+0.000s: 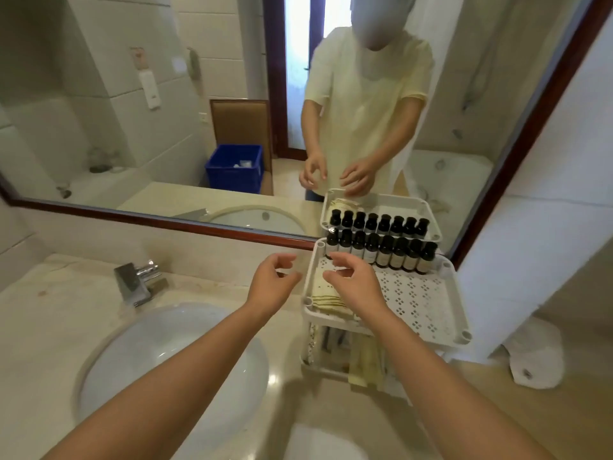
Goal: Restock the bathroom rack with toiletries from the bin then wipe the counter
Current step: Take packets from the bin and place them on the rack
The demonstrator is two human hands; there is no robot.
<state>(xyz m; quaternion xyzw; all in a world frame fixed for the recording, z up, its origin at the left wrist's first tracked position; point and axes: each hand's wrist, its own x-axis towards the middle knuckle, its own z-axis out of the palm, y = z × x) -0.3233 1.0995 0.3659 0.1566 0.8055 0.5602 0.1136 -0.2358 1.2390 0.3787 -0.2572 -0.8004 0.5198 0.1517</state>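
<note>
A white two-tier plastic rack [428, 303] stands on the beige counter [43, 313] against the mirror. Several small dark-capped bottles [381, 252] line the back of its top shelf. Flat cream packets [326, 295] lie stacked at the shelf's left front, and more packets [361, 360] stand on the lower tier. My left hand [272, 285] hovers just left of the rack, fingers curled apart, holding nothing. My right hand [355, 280] hangs over the packets on the top shelf, fingers spread and empty. The blue bin [234, 169] shows only as a reflection in the mirror, behind me.
A white oval sink [172, 366] lies below my arms, with a chrome tap [137, 282] at its far left. A crumpled white cloth [534, 356] rests on the counter right of the rack. The wood-framed mirror [166, 222] reflects a chair, a bathtub and me.
</note>
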